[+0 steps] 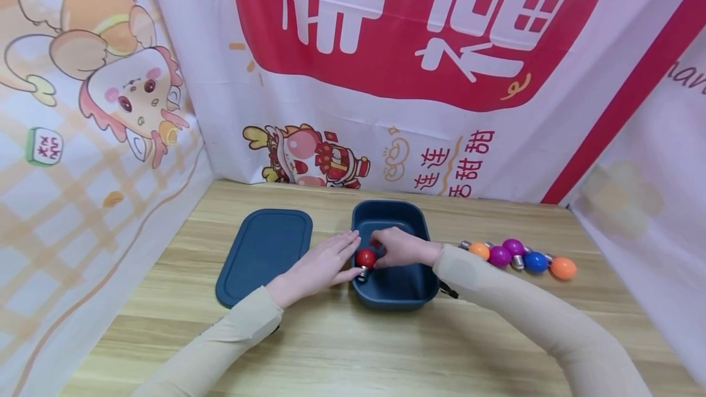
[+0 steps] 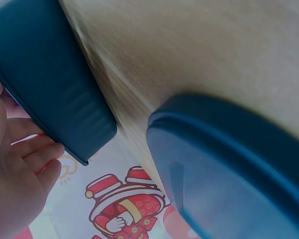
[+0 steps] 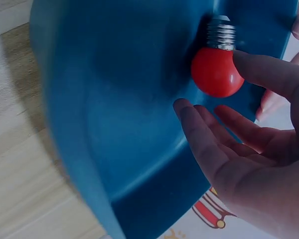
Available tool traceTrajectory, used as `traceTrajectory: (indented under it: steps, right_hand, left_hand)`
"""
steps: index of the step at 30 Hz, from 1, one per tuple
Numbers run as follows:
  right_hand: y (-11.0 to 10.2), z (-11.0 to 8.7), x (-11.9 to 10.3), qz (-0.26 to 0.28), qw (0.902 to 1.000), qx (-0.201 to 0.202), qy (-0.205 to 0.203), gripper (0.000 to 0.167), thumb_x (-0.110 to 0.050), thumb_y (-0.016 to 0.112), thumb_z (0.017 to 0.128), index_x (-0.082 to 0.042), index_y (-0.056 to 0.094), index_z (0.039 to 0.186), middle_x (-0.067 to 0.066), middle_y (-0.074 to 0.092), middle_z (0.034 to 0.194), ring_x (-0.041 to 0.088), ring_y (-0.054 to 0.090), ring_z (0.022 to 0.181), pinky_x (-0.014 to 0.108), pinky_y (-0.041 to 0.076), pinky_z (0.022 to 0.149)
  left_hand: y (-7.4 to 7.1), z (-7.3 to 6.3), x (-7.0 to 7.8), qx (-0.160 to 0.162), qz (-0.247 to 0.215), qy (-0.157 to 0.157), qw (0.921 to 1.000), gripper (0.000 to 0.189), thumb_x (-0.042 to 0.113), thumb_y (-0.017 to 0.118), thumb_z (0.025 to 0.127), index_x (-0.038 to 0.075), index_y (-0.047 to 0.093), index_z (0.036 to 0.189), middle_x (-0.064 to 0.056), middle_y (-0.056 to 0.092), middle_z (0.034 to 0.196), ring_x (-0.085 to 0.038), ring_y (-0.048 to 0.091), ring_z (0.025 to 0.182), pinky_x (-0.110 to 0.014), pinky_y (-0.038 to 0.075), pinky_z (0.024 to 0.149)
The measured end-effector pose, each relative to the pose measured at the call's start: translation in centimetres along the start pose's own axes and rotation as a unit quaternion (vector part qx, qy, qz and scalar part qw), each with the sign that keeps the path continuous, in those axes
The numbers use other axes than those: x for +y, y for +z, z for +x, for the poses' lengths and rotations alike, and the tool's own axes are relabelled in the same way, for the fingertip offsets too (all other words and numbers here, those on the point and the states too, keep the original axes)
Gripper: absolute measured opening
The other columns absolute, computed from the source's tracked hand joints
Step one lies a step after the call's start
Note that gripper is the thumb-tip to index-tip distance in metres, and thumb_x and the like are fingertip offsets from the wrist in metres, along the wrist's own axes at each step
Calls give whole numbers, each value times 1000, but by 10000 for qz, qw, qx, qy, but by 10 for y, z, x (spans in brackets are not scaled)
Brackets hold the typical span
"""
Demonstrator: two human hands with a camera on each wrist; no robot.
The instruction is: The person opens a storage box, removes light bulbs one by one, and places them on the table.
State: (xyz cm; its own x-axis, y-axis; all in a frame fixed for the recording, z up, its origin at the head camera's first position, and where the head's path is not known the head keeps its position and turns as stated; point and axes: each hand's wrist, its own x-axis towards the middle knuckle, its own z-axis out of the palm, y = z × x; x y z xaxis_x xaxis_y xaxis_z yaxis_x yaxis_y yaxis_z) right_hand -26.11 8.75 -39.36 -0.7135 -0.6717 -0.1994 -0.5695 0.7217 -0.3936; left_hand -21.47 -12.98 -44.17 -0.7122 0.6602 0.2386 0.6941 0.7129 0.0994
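A red light bulb (image 3: 217, 72) with a silver screw base lies inside the dark blue box (image 1: 394, 305), by its left wall. My right hand (image 1: 401, 246) is over the box. In the right wrist view its thumb (image 3: 269, 72) is right at the bulb's red globe, while the other fingers are spread apart below it, not wrapped round it. My left hand (image 1: 325, 265) lies along the box's left rim with fingers extended. In the left wrist view its fingertips (image 2: 52, 152) are at that rim.
Left of the box lies a flat dark blue lid (image 1: 267, 250) on the wooden table (image 1: 353, 348). Several bulbs in orange, purple and blue (image 1: 535, 261) are grouped at the right. A printed cloth (image 1: 331, 97) hangs behind, with more cloth along both sides.
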Motion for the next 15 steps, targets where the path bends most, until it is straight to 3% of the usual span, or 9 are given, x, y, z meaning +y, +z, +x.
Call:
traceTrajectory:
  steps: [15]
  right_hand:
    - [7, 13, -3, -86, 9996, -39, -250, 31, -20, 77, 87, -2, 67, 110, 10, 73, 101, 14, 66, 84, 29, 59, 79]
  left_hand:
    - [-4, -2, 1, -54, 4, 58, 10000, 67, 49, 50, 101, 1, 46, 147, -17, 43, 155, -31, 45, 143, -46, 41, 116]
